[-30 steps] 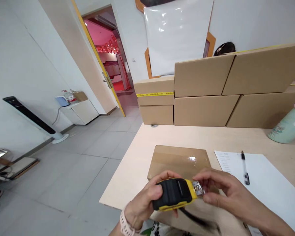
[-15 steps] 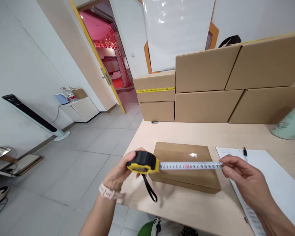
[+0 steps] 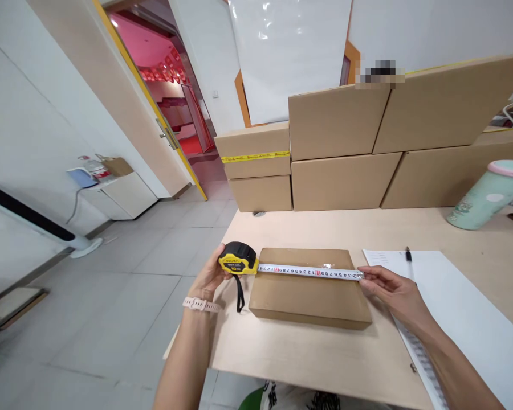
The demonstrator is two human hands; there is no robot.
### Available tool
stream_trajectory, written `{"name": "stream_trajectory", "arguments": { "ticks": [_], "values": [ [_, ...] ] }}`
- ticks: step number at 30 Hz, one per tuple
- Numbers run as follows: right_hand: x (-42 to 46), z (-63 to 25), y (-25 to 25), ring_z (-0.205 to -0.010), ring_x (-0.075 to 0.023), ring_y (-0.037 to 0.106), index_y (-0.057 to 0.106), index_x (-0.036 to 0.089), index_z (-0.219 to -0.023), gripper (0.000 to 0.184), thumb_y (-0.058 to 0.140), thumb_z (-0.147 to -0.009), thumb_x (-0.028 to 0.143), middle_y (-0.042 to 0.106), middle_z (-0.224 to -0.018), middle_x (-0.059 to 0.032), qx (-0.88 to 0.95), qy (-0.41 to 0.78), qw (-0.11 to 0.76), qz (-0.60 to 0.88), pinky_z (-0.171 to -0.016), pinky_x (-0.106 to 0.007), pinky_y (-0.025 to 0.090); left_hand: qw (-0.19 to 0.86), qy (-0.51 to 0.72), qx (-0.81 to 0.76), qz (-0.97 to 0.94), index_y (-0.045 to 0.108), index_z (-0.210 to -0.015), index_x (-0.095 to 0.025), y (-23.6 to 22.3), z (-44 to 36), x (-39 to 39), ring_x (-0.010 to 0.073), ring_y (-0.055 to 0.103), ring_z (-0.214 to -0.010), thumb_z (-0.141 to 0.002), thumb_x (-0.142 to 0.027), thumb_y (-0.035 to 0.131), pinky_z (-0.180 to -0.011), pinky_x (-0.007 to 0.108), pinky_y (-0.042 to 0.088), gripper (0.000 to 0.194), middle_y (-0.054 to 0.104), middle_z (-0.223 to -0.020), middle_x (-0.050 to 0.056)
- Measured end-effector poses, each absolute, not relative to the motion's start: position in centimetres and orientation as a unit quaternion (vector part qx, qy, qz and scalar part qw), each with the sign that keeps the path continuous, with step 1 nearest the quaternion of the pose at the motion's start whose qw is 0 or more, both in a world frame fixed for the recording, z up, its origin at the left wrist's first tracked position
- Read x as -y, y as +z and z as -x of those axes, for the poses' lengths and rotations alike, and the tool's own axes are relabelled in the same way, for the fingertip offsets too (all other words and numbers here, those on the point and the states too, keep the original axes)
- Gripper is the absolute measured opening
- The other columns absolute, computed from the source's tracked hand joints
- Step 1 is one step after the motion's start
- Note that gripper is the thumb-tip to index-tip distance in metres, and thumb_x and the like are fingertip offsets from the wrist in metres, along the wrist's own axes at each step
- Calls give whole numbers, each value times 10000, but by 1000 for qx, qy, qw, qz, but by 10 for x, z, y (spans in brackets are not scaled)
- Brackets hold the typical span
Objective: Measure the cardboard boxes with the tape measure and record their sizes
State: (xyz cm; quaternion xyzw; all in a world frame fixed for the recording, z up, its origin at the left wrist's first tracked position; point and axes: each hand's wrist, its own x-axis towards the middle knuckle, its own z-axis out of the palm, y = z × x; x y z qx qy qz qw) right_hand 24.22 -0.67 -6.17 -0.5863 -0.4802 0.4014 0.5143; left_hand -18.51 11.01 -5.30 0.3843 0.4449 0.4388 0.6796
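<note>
My left hand (image 3: pixel 211 276) is closed around a yellow and black tape measure (image 3: pixel 238 259), just beyond the left edge of a brown cardboard box (image 3: pixel 310 302). A black wrist strap hangs from the tape's case. The white blade (image 3: pixel 299 270) runs lengthwise across the top of the box. At its far end, my right hand (image 3: pixel 389 287) pinches the blade tip between thumb and fingers, beside the box's right edge. The box lies flat on the pale wooden table (image 3: pixel 308 361).
Stacked cardboard boxes (image 3: pixel 346 182) line the back of the table. Right of the small box lie white paper (image 3: pixel 453 307) and a black pen (image 3: pixel 408 254). A green tumbler (image 3: pixel 487 196) stands at the back right. Left of the table is tiled floor (image 3: pixel 123 319).
The blade is drawn out longer and has come down onto the box, its right end now at the box's right edge. The tape's case has moved slightly left, and the view has shifted right.
</note>
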Motion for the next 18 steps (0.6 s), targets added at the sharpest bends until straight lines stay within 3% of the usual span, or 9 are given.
{"name": "stream_trajectory", "arguments": {
  "ticks": [9,18],
  "values": [
    [1,-237,-73,-752,-159,600,750,218,-920,307,766,-716,448,631,-1015,-73,536,363,535,542,-749,-332,561,663,428,-438,-431,586,-1151,-156,-74,204,-109,183,640,-875,-929,-365,572,-740,368,561,305,636,-1088,69],
    [3,-238,-78,-999,-256,630,752,233,-846,323,706,-732,531,664,-1085,-84,521,333,509,598,-849,-345,546,631,412,-406,-516,573,-1198,-165,-72,194,-104,217,629,-984,-921,-338,588,-821,422,550,327,611,-1186,87]
  ]
}}
